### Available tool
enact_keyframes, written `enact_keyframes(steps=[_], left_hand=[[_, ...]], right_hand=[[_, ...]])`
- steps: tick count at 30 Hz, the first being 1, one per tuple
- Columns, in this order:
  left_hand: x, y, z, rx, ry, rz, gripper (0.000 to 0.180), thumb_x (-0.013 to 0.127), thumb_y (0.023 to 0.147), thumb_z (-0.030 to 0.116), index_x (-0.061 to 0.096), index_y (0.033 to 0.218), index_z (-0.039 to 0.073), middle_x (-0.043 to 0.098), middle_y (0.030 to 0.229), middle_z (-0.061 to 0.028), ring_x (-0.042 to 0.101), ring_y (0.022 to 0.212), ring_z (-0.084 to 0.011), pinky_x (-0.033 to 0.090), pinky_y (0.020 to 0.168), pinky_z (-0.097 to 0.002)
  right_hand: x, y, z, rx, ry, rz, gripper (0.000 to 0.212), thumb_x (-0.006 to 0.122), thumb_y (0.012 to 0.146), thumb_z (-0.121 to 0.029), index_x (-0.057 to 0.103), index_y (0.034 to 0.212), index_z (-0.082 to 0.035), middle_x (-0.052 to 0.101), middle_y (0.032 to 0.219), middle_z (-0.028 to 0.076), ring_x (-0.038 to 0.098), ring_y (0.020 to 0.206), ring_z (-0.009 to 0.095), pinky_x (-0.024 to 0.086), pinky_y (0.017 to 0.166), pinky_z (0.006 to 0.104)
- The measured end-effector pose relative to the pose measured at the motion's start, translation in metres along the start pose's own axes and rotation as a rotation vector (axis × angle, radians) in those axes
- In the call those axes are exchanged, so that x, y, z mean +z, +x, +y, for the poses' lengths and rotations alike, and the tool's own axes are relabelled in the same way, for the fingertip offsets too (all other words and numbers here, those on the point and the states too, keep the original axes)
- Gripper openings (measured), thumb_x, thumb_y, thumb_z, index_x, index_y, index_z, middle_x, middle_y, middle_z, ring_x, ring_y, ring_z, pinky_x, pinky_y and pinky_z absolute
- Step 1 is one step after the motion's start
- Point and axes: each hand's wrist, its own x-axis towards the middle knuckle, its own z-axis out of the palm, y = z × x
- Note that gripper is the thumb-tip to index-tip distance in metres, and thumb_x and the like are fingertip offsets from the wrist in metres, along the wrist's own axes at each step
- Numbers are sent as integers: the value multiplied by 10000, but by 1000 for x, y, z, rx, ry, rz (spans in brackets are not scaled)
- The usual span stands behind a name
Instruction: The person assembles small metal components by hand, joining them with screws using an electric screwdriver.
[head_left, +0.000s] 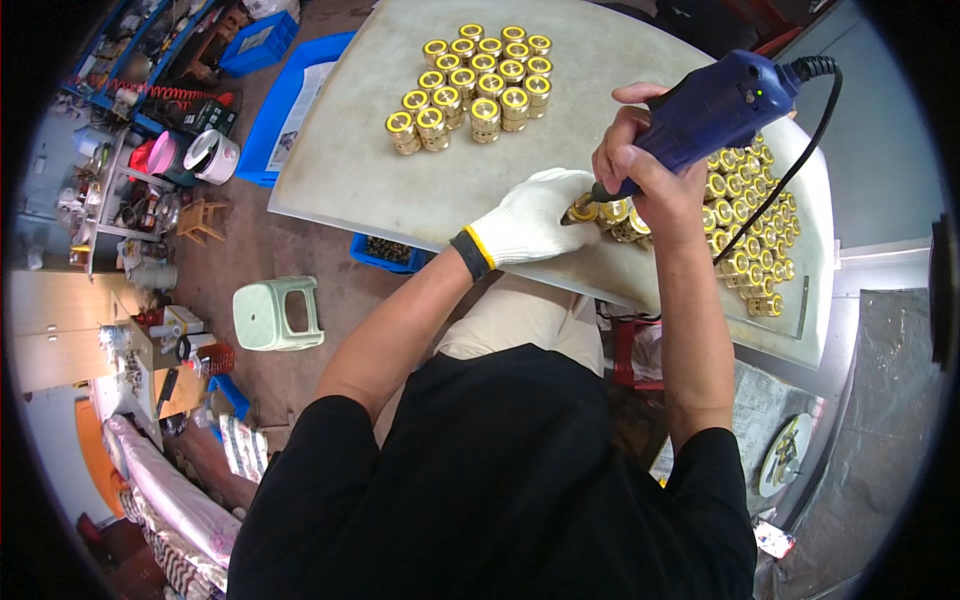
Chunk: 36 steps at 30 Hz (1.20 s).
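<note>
My right hand [655, 165], bare, is wrapped round a dark blue corded electric screwdriver [710, 108] with a small green light near its cord end. The tool slants down to the left, its nose over a brass cylinder [580, 212] at the table's near edge. My left hand [540, 215], in a white knitted glove with a dark, yellow-edged cuff, closes its fingers on that cylinder. Whether the tool's bit touches the cylinder is hard to make out. More brass cylinders [630, 226] stand just right of it, partly behind my right hand.
Farther back on the grey table [350, 150] stands a group of brass cylinders [485, 85]. A dense group [750, 200] fills its right side, with the black cord [800, 165] crossing over. Left of the table are a blue tray [305, 70], a pale green stool [265, 315] and a blue bin [385, 255].
</note>
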Motion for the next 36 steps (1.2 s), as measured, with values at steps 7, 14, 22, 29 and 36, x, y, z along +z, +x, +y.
enact_keyframes(steps=[7, 14, 22, 29, 36], left_hand=[[14, -3, 2, -155, 95, 89, 466, 819, 901, 309, 663, 1236, 24, 739, 1161, -192, 708, 1116, -378, 550, 939, -449], [26, -5, -2, -115, 37, 268, 420, 836, 849, 387, 713, 1029, 29, 706, 963, -200, 694, 950, -424, 546, 824, -499], [29, 1, 10, -140, 218, 232, 422, 846, 836, 364, 727, 1073, 35, 720, 978, -201, 701, 954, -415, 554, 825, -502], [31, -27, 39, -172, 146, 249, 935, 885, 820, 240, 439, 1606, -2, 599, 1503, -226, 644, 1274, -335, 521, 1075, -411], [38, 7, 52, -64, 252, 70, 963, 894, 806, 275, 431, 1610, 18, 505, 1608, -208, 561, 1400, -362, 482, 1145, -429]], right_hand=[[12, 2, -3, 118, -78, 60, 406, 766, 795, 40, 608, 1167, 1, 642, 817, 50, 628, 636, 146, 502, 577, 299], [18, 3, -2, 152, -150, 87, 376, 808, 794, 3, 644, 1133, -9, 657, 848, 31, 635, 666, 118, 512, 594, 290], [19, -9, 5, 22, -330, 347, 400, 710, 826, 54, 595, 1207, 19, 627, 800, 57, 614, 641, 140, 498, 585, 287], [-23, -43, -85, -283, -142, 304, 487, 688, 912, -63, 551, 1369, 33, 614, 789, 25, 586, 619, 119, 481, 594, 280], [-62, -99, -139, -392, -160, 275, 579, 625, 989, -189, 468, 1511, 5, 457, 787, -8, 481, 624, 103, 451, 690, 317]])
